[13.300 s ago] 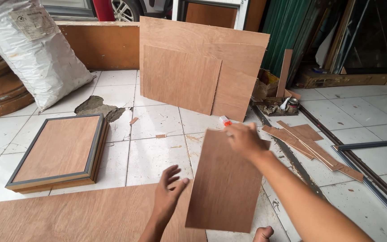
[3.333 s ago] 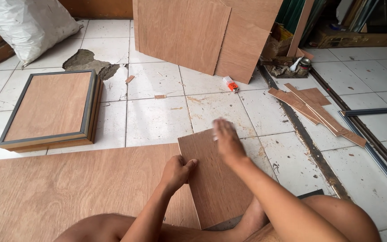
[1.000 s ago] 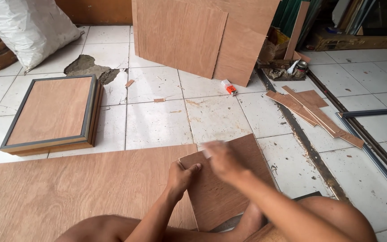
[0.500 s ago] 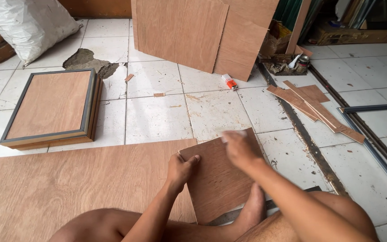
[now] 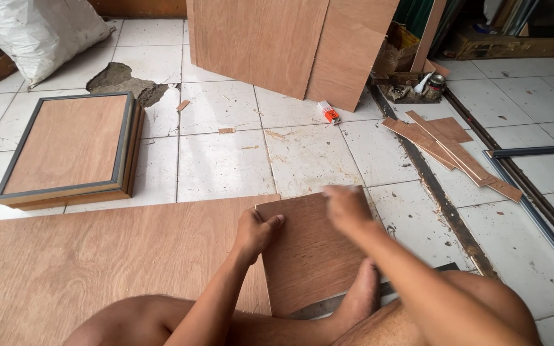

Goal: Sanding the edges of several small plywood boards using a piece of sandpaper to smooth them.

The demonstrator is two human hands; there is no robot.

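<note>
Item, lower centre of frame: small plywood panel (image 5: 312, 253) flat on large plywood sheet (image 5: 97, 263); our left hand (image 5: 256, 232) pinches its upper-left corner, right hand (image 5: 346, 208) blurred, grip indeterminate; we advise aligning edges squarely, pressing evenly.

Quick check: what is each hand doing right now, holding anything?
Left hand: grips the near-left corner of the small plywood panel.
Right hand: blurred over the panel's far edge; grip cannot be told.
</note>
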